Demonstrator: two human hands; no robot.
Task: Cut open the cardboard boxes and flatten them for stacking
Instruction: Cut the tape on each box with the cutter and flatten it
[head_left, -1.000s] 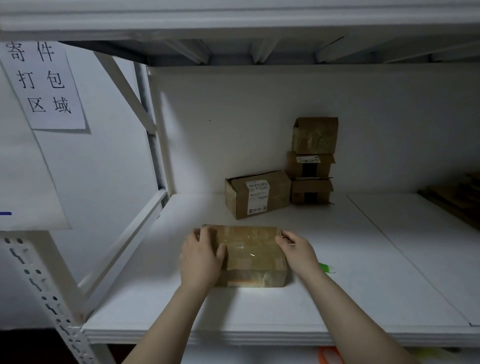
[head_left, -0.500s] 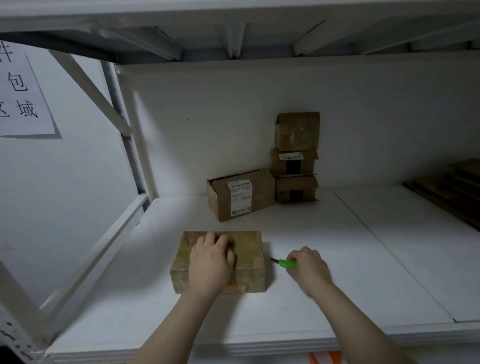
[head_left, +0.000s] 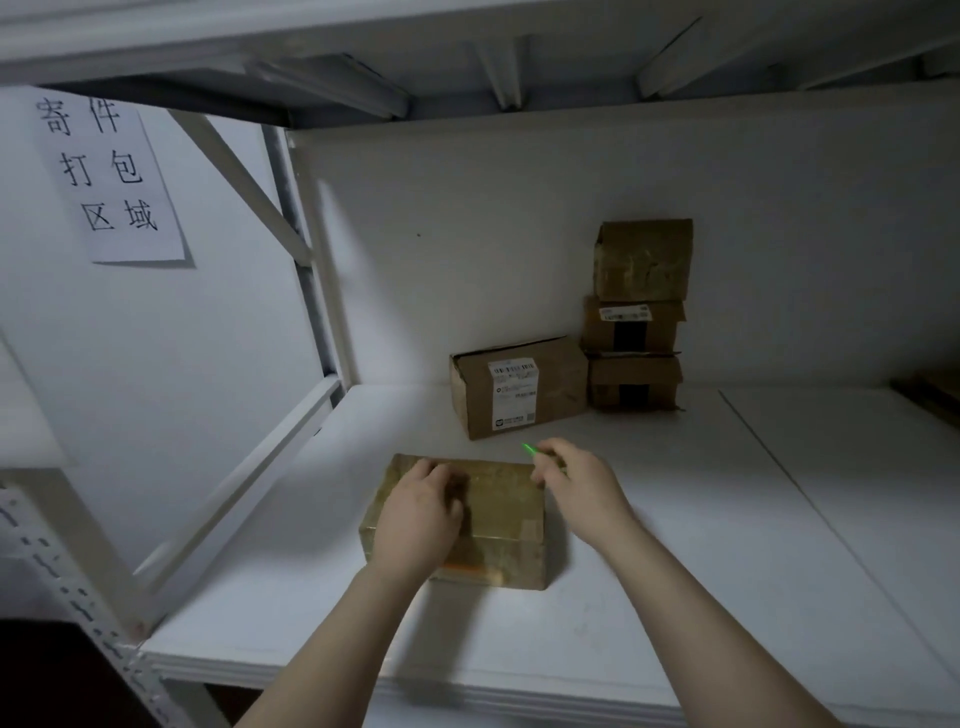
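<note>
A taped brown cardboard box (head_left: 498, 525) lies flat on the white shelf board (head_left: 727, 545) in front of me. My left hand (head_left: 421, 514) rests on the box's top left part, fingers spread over it. My right hand (head_left: 576, 483) hovers at the box's far right corner and grips a small green cutter (head_left: 532, 449), whose tip sticks out past the fingers toward the far edge of the box.
A labelled box (head_left: 519, 392) lies behind, next to a stack of three small boxes (head_left: 639, 317) against the back wall. Flattened cardboard (head_left: 930, 389) shows at the far right edge. A shelf post (head_left: 306, 249) and a paper sign (head_left: 109, 176) stand left.
My right hand picked the green cutter up off the shelf beside the box and brought it to the box's far right corner. My left hand stayed on the box top.
</note>
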